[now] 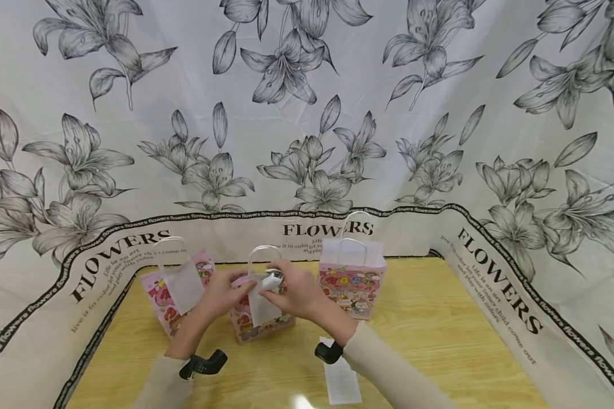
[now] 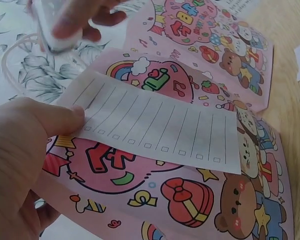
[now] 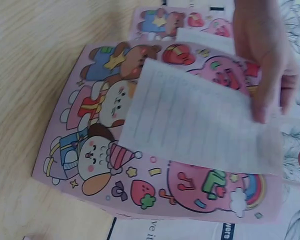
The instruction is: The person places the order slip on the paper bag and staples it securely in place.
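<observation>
My left hand (image 1: 221, 294) pinches the top of a lined paper slip (image 2: 160, 127) against the rim of the middle pink gift bag (image 1: 243, 328). Its thumb presses on the slip, and the fingers reach behind the bag's front wall. A column of small checkboxes runs along the slip, which lies over the bag's cartoon print. Beside the bag's white handle (image 1: 264, 248), my right hand (image 1: 301, 291) grips a small white rounded device (image 1: 271, 280) with a dark part, close to the slip's upper edge. The fingers partly hide the device; its exact kind is not clear.
To the left stands a matching gift bag (image 1: 161, 298) with a white slip (image 1: 183, 287) on its front. Another such bag (image 1: 349, 292) stands upright at the right. A loose paper slip (image 1: 341, 380) lies on the wooden table (image 1: 430, 341) under my right forearm. Flowered cloth (image 1: 414, 238) surrounds the table.
</observation>
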The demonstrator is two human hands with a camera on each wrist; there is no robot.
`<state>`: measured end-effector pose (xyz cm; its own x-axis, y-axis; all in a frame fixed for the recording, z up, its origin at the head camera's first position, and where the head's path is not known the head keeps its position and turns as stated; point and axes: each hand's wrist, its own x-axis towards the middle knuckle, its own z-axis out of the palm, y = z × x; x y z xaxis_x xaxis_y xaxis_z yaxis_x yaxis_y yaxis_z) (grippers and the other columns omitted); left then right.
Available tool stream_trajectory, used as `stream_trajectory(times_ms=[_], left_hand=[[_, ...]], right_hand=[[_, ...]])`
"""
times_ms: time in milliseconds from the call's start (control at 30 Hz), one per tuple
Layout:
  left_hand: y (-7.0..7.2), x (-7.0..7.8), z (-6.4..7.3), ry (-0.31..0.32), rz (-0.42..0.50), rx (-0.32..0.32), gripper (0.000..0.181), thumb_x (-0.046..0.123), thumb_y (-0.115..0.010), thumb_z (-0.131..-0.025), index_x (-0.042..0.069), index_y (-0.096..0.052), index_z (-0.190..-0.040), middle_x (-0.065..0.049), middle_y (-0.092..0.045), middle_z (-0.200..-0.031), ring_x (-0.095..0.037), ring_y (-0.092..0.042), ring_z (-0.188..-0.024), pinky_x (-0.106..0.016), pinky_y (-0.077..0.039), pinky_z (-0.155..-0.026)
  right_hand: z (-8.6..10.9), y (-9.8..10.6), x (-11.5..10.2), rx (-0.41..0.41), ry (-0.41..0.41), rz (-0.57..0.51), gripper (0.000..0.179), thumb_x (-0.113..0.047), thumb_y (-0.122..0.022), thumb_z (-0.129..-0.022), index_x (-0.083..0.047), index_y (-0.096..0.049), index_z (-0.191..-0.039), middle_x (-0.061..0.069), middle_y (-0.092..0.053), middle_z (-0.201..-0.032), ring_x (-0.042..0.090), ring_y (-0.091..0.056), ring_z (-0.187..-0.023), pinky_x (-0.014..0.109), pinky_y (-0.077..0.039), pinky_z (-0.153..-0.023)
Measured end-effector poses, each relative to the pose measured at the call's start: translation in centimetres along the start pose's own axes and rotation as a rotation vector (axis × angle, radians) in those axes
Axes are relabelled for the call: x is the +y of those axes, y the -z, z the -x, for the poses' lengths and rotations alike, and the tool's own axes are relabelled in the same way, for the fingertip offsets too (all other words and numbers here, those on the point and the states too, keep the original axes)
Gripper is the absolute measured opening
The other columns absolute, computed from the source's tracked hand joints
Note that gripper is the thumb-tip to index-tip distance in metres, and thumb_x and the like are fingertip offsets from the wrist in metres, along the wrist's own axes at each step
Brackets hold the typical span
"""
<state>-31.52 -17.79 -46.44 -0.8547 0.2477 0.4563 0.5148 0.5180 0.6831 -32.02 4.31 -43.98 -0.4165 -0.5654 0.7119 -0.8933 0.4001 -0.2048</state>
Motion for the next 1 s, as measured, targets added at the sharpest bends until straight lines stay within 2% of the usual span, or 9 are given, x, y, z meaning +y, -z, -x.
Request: stream_trajectory(times_ms=[100, 200, 267, 333, 467, 633, 733, 833, 1000], left_hand=[[0.0, 0.2, -0.6, 0.016, -0.012, 0.015, 0.014, 0.015, -0.074, -0.088, 0.007, -0.075, -0.099, -0.004, -0.072, -0.086, -0.007, -0.054, -0.051, -0.025, -0.045, -0.047], [0.1, 0.6, -1.1, 0.04, -0.004, 0.03, 0.011, 0.02, -0.076, -0.087, 0.011, -0.077, -0.092, 0.001, -0.071, -0.08, -0.009, -0.057, -0.055, -0.026, -0.046, -0.048], [0.1, 0.9, -1.4, 0.059, -0.005, 0.029, 0.012, 0.024, -0.078, -0.085, 0.012, -0.077, -0.089, 0.004, -0.07, -0.075, -0.01, -0.055, -0.052, -0.027, -0.045, -0.046], [0.2, 1.1, -1.7, 0.068, -0.026, 0.027, 0.014, 0.026, -0.079, -0.084, 0.013, -0.077, -0.086, 0.006, -0.068, -0.071, -0.01, -0.053, -0.049, -0.027, -0.042, -0.045], [0.1, 1.2, -2.2, 0.049, -0.086, 0.018, 0.016, 0.028, -0.079, -0.083, 0.013, -0.077, -0.085, 0.007, -0.065, -0.065, -0.008, -0.045, -0.043, -0.026, -0.038, -0.043], [0.1, 0.8, -3.2, -0.007, -0.155, 0.021, 0.012, 0.025, -0.078, -0.084, 0.014, -0.076, -0.085, 0.006, -0.068, -0.071, -0.007, -0.047, -0.047, -0.026, -0.039, -0.045], [0.2, 0.5, -3.7, -0.037, -0.231, 0.042, 0.011, 0.026, -0.079, -0.082, 0.016, -0.074, -0.081, 0.006, -0.068, -0.074, -0.008, -0.05, -0.054, -0.027, -0.041, -0.049], [0.3, 0.0, -4.0, -0.051, -0.296, 0.069, 0.013, 0.027, -0.082, -0.079, 0.017, -0.075, -0.082, 0.005, -0.068, -0.078, -0.011, -0.055, -0.066, -0.03, -0.043, -0.055], [0.3, -0.3, -4.1, -0.025, -0.321, 0.064, 0.024, 0.032, -0.081, -0.08, 0.014, -0.075, -0.094, -0.001, -0.071, -0.091, -0.02, -0.061, -0.085, -0.037, -0.049, -0.067]], right_hand=[[0.5, 1.2, -0.3, 0.06, -0.077, -0.108, 0.061, -0.015, -0.083, -0.079, -0.005, -0.045, -0.126, 0.005, -0.062, -0.098, 0.006, -0.052, -0.058, 0.014, -0.042, -0.05], [1.1, 2.2, -0.6, 0.097, -0.131, -0.197, 0.058, -0.012, -0.083, -0.078, -0.007, -0.05, -0.125, 0.006, -0.062, -0.1, 0.009, -0.053, -0.057, 0.015, -0.043, -0.048], [1.5, 2.8, -0.7, 0.096, -0.193, -0.26, 0.055, -0.011, -0.083, -0.078, -0.005, -0.052, -0.122, 0.006, -0.061, -0.101, 0.013, -0.055, -0.061, 0.018, -0.046, -0.05], [2.1, 3.3, -1.0, 0.07, -0.295, -0.348, 0.054, -0.011, -0.082, -0.08, -0.003, -0.049, -0.122, 0.007, -0.059, -0.103, 0.016, -0.056, -0.063, 0.022, -0.048, -0.051], [3.2, 4.6, -2.3, 0.006, -0.541, -0.525, 0.056, -0.006, -0.075, -0.085, -0.002, -0.038, -0.127, 0.012, -0.054, -0.113, 0.015, -0.053, -0.069, 0.028, -0.048, -0.054], [4.1, 6.7, -4.5, -0.066, -0.672, -0.557, 0.049, -0.002, -0.069, -0.088, 0.002, -0.034, -0.123, 0.018, -0.05, -0.111, 0.014, -0.049, -0.073, 0.027, -0.043, -0.057], [4.9, 7.2, -4.9, -0.084, -0.738, -0.55, 0.052, -0.001, -0.069, -0.088, 0.003, -0.03, -0.121, 0.018, -0.048, -0.111, 0.016, -0.051, -0.076, 0.026, -0.043, -0.06], [6.2, 7.2, -4.6, -0.045, -0.773, -0.584, 0.051, 0.001, -0.069, -0.086, 0.005, -0.029, -0.119, 0.019, -0.047, -0.112, 0.02, -0.053, -0.085, 0.029, -0.046, -0.065], [8.9, 6.8, -3.4, 0.019, -0.844, -0.656, 0.053, -0.002, -0.072, -0.086, 0.005, -0.039, -0.126, 0.015, -0.057, -0.1, 0.023, -0.052, -0.083, 0.029, -0.046, -0.063]])
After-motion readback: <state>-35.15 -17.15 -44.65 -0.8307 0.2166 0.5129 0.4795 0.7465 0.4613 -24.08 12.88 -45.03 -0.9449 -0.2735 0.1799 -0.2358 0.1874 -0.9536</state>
